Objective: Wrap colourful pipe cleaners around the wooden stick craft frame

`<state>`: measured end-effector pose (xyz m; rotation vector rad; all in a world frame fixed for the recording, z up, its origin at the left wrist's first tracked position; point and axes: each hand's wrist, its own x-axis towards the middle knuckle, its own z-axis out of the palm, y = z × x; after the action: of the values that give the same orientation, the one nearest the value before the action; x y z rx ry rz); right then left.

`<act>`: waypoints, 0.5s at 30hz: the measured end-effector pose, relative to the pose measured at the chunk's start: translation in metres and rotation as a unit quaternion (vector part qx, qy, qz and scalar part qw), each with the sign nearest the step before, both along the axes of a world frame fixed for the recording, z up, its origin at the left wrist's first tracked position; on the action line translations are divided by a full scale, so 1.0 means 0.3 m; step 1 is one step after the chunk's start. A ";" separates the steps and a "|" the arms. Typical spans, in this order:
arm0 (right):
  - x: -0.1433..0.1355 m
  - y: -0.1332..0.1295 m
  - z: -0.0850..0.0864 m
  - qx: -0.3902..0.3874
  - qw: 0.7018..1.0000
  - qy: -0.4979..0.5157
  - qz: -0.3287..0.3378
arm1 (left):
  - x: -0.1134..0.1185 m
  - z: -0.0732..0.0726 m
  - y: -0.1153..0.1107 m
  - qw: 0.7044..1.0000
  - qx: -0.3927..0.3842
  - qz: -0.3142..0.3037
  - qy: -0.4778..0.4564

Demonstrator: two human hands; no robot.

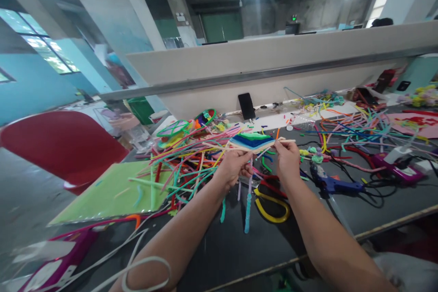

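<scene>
Both hands hold a small diamond-shaped craft piece (252, 140) with green, blue and cream bands, raised over the dark table. My left hand (236, 166) is closed on its lower left edge, fingers curled beneath. The thumb and fingers of my right hand (286, 155) pinch its right corner, where a cream strip (289, 140) sticks out. A strand in lilac and light blue (248, 210) hangs below my left hand. Yellow-handled scissors (273, 207) lie between my forearms.
Piles of colourful fuzzy stems (191, 164) cover the table's left side, beside a green sheet (112, 191). A black phone (246, 106) leans at the back. To the right lie a blue glue gun (337, 185) and a purple power strip (398, 169). A red chair (65, 146) stands left.
</scene>
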<state>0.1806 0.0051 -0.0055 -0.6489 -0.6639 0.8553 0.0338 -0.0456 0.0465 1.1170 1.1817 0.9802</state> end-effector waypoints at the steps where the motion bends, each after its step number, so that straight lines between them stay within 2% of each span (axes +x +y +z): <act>1: 0.003 0.004 -0.002 -0.008 1.000 0.005 -0.008 | 0.002 0.006 -0.005 1.000 -0.007 -0.015 -0.001; 5: 0.022 0.021 -0.006 -0.035 0.999 0.027 -0.025 | -0.013 0.054 -0.026 0.996 -0.025 -0.069 0.042; 9: 0.028 0.013 0.004 -0.046 0.998 0.005 -0.030 | -0.067 0.120 -0.041 0.974 0.005 -0.113 0.196; 10: 0.025 0.005 0.010 -0.040 0.999 -0.002 -0.025 | -0.079 0.132 -0.043 0.966 0.049 -0.091 0.239; 12: 0.012 -0.017 0.023 -0.016 1.000 -0.016 -0.004 | -0.089 0.146 -0.044 0.931 0.194 -0.013 0.308; 13: 0.004 -0.030 0.030 -0.002 1.000 -0.023 0.012 | -0.087 0.148 -0.043 0.902 0.280 0.023 0.328; 15: -0.012 -0.055 0.043 0.022 0.998 -0.031 0.045 | -0.070 0.144 -0.039 0.840 0.415 0.040 0.348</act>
<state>0.1769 -0.0114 0.0074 -0.6113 -0.7703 0.9034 0.0128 -0.0574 0.0897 2.2778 1.3975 1.2416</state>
